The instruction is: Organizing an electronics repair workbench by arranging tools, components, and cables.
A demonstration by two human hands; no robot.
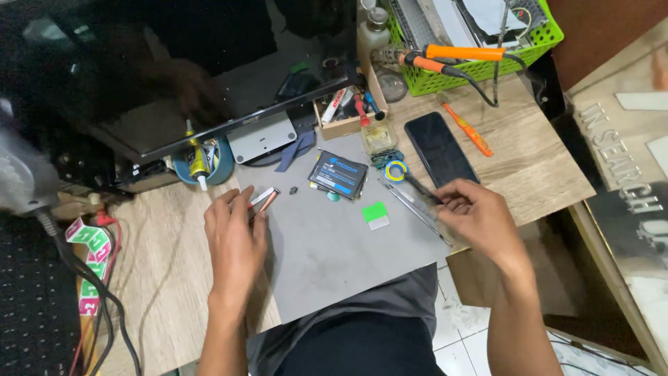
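The person's left hand [233,237] and right hand [480,219] are bare, forearms unsleeved; below them shows a grey shirt [390,299] over dark trousers [348,348].

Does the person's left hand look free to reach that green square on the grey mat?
Probably not freely: the left hand already holds a small copper-coloured part, though nothing lies between it and the green square.

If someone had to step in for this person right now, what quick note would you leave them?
Left hand: rests on the grey mat, fingers on a small copper-coloured strip.
Right hand: grips a thin dark tool at the mat's right edge, its tip by the blue-and-yellow ring.
Dark phone lies face up on the wooden table; black battery pack and green square lie on the mat.
How far the work has got is unclear.
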